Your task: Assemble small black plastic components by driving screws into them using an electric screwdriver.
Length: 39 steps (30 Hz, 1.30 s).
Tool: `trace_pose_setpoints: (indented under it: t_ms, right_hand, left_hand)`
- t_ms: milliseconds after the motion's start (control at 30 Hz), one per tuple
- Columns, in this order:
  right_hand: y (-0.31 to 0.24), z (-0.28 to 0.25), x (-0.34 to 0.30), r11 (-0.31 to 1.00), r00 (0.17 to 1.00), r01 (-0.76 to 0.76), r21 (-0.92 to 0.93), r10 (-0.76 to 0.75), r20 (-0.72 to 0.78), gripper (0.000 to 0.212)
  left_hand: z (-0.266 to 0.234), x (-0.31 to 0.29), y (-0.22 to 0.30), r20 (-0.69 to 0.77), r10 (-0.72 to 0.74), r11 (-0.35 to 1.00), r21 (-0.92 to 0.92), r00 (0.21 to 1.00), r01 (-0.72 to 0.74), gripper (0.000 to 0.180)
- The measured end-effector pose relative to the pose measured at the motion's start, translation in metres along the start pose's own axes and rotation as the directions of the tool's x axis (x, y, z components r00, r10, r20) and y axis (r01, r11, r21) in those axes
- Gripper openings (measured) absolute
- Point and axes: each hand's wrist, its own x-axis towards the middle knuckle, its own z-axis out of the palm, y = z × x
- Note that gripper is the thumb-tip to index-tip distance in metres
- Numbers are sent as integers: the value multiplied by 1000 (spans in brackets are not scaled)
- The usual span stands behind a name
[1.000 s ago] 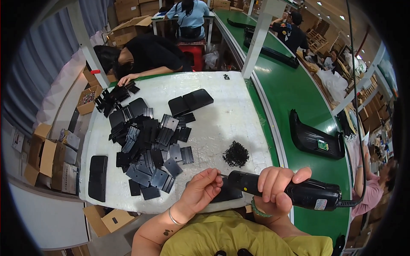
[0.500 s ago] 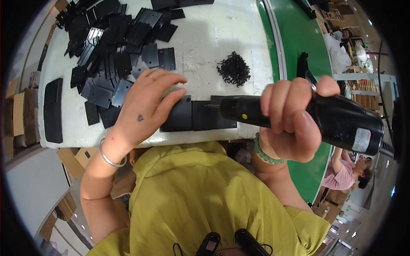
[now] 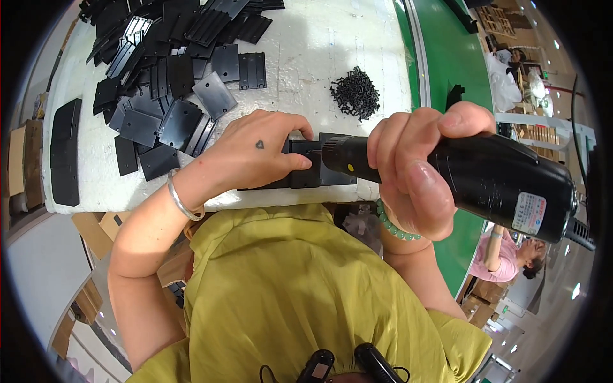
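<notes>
My right hand is wrapped round a black electric screwdriver, which lies nearly level with its nose to the left. Its thin bit reaches over a black plastic plate at the table's near edge. My left hand rests on this plate, thumb on its face and index finger curled at its far edge, either side of the bit tip. Whether a screw sits under the bit is too small to tell. Another black plate lies partly beneath the screwdriver's nose; my left hand covers more black material.
Loose black plates are heaped at the far left. Small black screws form a pile beyond the screwdriver. A long black panel lies along the left table edge. A green surface runs at right, where a person in pink sits.
My left hand has moved right and nearer, down onto the plate by the bit. The screwdriver has shifted slightly left, its rear end tilting nearer to me.
</notes>
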Motion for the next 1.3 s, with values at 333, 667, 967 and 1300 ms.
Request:
trace_pose_setpoints:
  t_ms: [333, 667, 967, 1300]
  right_hand:
    - [4, 6, 9, 1000, 982, -12, -14, 15, 187, 30]
    - [3, 11, 9, 996, 974, -54, -73, 69, 217, 30]
    - [10, 3, 8, 999, 951, 48, -1, -45, 305, 39]
    - [11, 3, 15, 999, 930, -31, 30, 18, 367, 33]
  left_hand:
    - [5, 2, -3, -51, -37, 997, -69, 998, 34, 33]
    - [7, -1, -7, -95, 8, 995, -97, 995, -18, 28]
    - [13, -3, -14, -156, 51, 991, -111, 986, -68, 26]
    - [14, -4, -18, -154, 68, 989, -122, 986, -87, 32]
